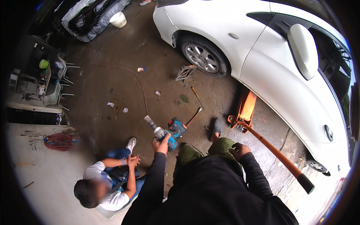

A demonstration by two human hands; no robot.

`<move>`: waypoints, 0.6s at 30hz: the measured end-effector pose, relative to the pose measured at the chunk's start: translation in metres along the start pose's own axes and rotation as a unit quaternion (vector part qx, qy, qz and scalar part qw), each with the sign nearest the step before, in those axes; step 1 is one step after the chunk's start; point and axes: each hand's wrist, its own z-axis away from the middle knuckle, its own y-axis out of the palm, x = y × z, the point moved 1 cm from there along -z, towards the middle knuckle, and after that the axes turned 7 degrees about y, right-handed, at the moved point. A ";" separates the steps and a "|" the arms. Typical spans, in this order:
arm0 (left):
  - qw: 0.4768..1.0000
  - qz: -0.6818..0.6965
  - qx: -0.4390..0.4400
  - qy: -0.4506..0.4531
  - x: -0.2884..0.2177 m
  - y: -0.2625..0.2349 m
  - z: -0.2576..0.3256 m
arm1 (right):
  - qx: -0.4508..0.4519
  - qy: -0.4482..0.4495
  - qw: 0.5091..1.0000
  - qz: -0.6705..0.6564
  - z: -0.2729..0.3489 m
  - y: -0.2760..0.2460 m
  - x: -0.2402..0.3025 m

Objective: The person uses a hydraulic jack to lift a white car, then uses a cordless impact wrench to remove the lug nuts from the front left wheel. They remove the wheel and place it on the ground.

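Note:
My left hand (161, 145) is closed around a cordless impact wrench (160, 133) with a silver nose, teal-and-black body and dark battery. A long socket (150, 121) sits on its tip, pointing away from me over the floor. Beside my thigh, in green patterned shorts, hangs my right hand (239, 150); its fingers are loosely bent and a little apart, and nothing shows in them. The orange handle of a floor jack (275, 152) slants past to the right of that hand. The jack's body (246, 107) reaches under the side of a white car (270, 75).
A scissor jack (184, 72) stands by the car's front wheel (202, 58). A screwdriver-like tool (197, 96) and a hose end (193, 117) lie on the floor. A seated person (108, 180) is at my left. Farther off are a coiled red hose (59, 142), chairs (53, 94) and a white bucket (118, 20).

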 end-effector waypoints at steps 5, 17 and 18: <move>0.988 -0.128 -0.068 0.057 0.018 0.030 -0.141 | -0.018 -0.009 1.000 -0.005 -0.071 -0.042 0.024; 0.974 -0.215 -0.023 0.063 0.079 0.162 -0.368 | 0.018 0.080 0.989 -0.125 -0.326 0.045 0.013; 0.971 -0.232 0.000 0.057 0.099 0.181 -0.377 | 0.012 0.075 0.989 -0.131 -0.373 0.070 0.012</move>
